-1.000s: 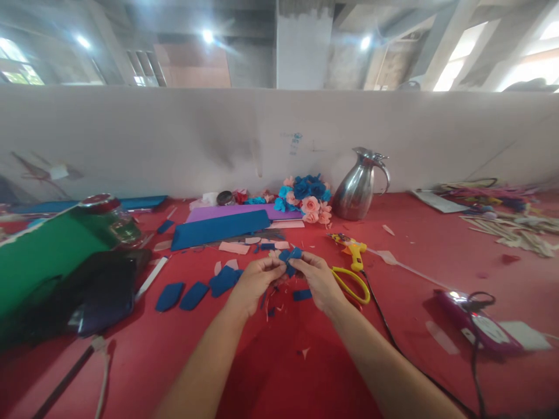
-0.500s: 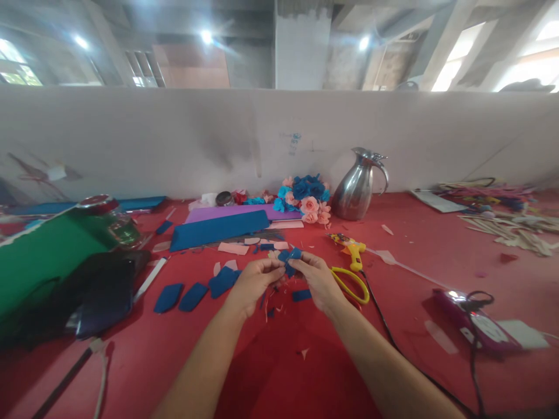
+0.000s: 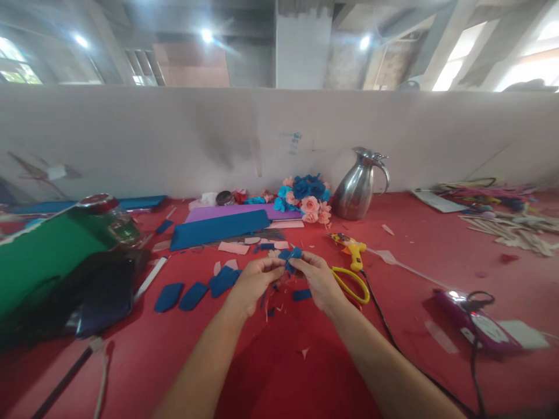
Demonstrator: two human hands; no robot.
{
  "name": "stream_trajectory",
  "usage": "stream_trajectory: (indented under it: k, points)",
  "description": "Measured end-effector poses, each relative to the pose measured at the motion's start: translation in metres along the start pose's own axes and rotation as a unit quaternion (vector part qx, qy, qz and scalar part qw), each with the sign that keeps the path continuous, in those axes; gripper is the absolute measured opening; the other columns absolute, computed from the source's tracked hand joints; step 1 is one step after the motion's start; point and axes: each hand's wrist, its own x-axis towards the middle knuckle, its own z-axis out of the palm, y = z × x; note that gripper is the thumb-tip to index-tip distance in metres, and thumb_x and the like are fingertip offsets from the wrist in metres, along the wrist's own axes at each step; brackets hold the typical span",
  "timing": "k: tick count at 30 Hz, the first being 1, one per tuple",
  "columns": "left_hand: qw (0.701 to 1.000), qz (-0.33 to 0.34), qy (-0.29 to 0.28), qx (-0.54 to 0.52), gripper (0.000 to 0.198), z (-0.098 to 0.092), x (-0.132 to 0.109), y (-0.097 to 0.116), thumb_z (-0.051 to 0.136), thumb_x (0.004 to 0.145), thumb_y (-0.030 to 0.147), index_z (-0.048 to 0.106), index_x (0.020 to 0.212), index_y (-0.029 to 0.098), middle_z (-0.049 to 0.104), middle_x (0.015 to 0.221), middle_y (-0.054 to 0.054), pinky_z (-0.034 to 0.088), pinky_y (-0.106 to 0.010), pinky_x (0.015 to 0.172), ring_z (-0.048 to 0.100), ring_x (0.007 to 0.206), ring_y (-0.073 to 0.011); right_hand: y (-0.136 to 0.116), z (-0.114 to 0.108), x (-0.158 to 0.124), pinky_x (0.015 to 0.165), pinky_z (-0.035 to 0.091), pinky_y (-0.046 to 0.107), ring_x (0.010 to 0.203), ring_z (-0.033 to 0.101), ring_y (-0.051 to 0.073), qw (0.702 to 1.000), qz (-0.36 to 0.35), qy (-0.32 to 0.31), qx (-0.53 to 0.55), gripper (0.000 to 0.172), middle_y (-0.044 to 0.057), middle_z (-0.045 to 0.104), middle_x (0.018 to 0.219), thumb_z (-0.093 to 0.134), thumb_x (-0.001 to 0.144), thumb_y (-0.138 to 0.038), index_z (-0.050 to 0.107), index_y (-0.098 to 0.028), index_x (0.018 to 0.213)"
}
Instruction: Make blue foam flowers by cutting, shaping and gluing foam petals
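Observation:
Between my fingertips, a small curled piece of blue crepe paper (image 3: 294, 256) is pinched above the red table. My left hand (image 3: 257, 282) grips its left edge with thumb and forefinger. On the other side, my right hand (image 3: 318, 278) holds the right part, thumb on top. Several cut blue paper petals (image 3: 193, 297) lie to the left of my left hand. Beneath my right hand sits a short blue strip (image 3: 301, 295). Yellow-handled scissors (image 3: 351, 285) rest just right of my right wrist, partly hidden by it.
A yellow glue gun (image 3: 354, 253) with a black cord lies to the right, near a steel jug (image 3: 360, 185). Paper flowers (image 3: 305, 198) stand at the back beside a blue paper sheet (image 3: 218, 230). A phone (image 3: 107, 302) is at left, a purple device (image 3: 474, 323) at right.
The blue piece between my fingers has turned slightly and looks a little more curled. Both hands stay in nearly the same place.

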Motion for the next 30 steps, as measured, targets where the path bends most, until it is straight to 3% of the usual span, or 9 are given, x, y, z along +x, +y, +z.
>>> stream_trajectory:
  k: [4,12,16,20,23,30]
  points:
    - [1.0,0.006,-0.002,0.006,0.025,0.0001,0.0008,-0.002,0.074,0.061,0.027,0.07,0.081,0.013,0.064,0.071,-0.002,0.04,-0.027,0.068,0.053,0.063,-0.0113,0.0004,-0.0001,0.0004,0.061,0.037,0.025,0.058,0.047,0.011,1.0,0.0,0.003,0.005,0.022,0.0,0.064,0.065,0.074,0.06,-0.035,0.071,-0.017,0.071]
    - [0.999,0.032,-0.003,0.034,0.017,0.0005,0.002,-0.005,0.073,0.064,0.028,0.065,0.071,0.014,0.06,0.063,0.002,0.04,-0.024,0.063,0.051,0.059,-0.01,-0.0023,0.0003,-0.0004,0.061,0.036,0.025,0.058,0.047,0.01,1.0,-0.02,-0.005,0.001,0.02,-0.001,0.064,0.065,0.075,0.061,-0.034,0.071,-0.016,0.07]
    - [0.998,-0.037,0.0,-0.047,0.016,0.0002,0.0014,-0.003,0.069,0.074,0.029,0.064,0.076,0.014,0.062,0.062,0.0,0.041,-0.022,0.056,0.055,0.055,-0.01,-0.0028,0.001,-0.0012,0.062,0.039,0.026,0.059,0.049,0.011,0.999,-0.022,-0.026,0.006,0.02,-0.001,0.064,0.065,0.073,0.063,-0.035,0.072,-0.017,0.071]
    - [0.979,-0.132,-0.002,-0.158,0.004,-0.0004,0.0021,0.0009,0.06,0.081,0.016,0.061,0.077,0.015,0.065,0.06,-0.003,0.045,-0.021,0.052,0.059,0.05,-0.0107,-0.0021,0.0008,-0.0016,0.067,0.044,0.027,0.062,0.054,0.012,0.998,-0.011,-0.048,0.024,0.019,0.0,0.066,0.066,0.073,0.064,-0.034,0.072,-0.018,0.073]
    - [0.965,-0.176,0.002,-0.193,0.011,-0.0003,0.003,0.0033,0.055,0.083,0.01,0.062,0.075,0.013,0.066,0.059,-0.005,0.046,-0.019,0.05,0.058,0.046,-0.009,-0.0019,0.0004,-0.001,0.069,0.045,0.026,0.065,0.056,0.013,0.998,0.001,-0.054,0.033,0.019,0.0,0.067,0.07,0.073,0.063,-0.034,0.073,-0.019,0.075]
    - [0.966,-0.167,0.005,-0.197,0.01,-0.0009,0.0031,0.0021,0.06,0.079,0.008,0.065,0.071,0.011,0.066,0.057,-0.004,0.047,-0.017,0.049,0.058,0.045,-0.0076,-0.0019,0.0013,-0.0004,0.07,0.045,0.027,0.065,0.056,0.013,0.998,-0.001,-0.055,0.028,0.019,0.001,0.068,0.07,0.075,0.061,-0.034,0.074,-0.019,0.073]
